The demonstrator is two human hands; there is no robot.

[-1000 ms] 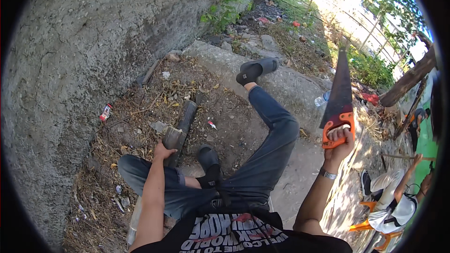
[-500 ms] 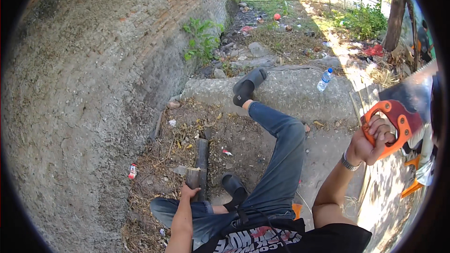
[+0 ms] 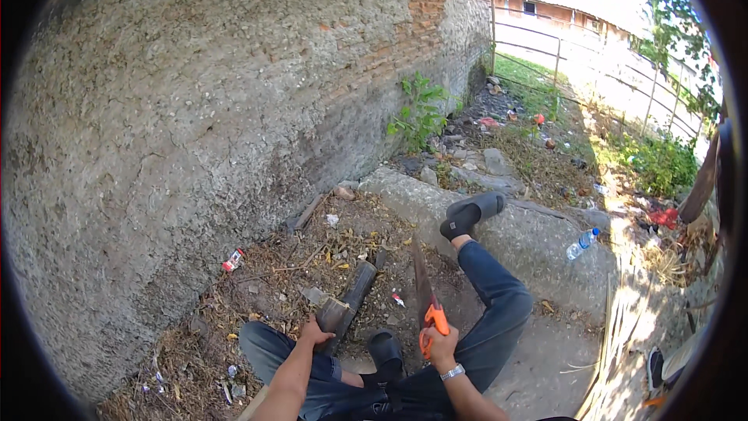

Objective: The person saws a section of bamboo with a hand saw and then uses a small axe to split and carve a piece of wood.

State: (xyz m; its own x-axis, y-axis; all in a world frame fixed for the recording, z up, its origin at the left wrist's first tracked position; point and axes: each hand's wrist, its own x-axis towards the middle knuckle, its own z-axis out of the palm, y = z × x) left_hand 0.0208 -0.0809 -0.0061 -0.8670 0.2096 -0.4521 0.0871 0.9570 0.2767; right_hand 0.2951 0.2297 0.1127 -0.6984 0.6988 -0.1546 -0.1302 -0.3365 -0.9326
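My left hand [image 3: 315, 333] grips a short, thick, dark brown piece [image 3: 333, 314] that looks like bamboo. It rests against a longer dark pole [image 3: 363, 281] lying on the ground between my legs. My right hand [image 3: 442, 348] is closed round the orange handle of a hand saw [image 3: 421, 273]. The saw's brownish blade points away from me, up over the bare soil to the right of the pole and apart from it. Next to the far end of the brown piece lies a flat greyish chip [image 3: 315, 296].
A rough plastered wall [image 3: 195, 109] rises at the left. A stone ledge [image 3: 538, 253] crosses ahead, bearing my outstretched foot [image 3: 477, 209] and a plastic water bottle [image 3: 582, 244]. A small red-and-white packet [image 3: 233, 260] lies by the wall. Another person's shoe [image 3: 654, 368] shows at the right.
My right hand has brought the saw from high at the right down between my legs, near the pole. My left hand keeps its hold. The view has turned toward the right and upward tilt.
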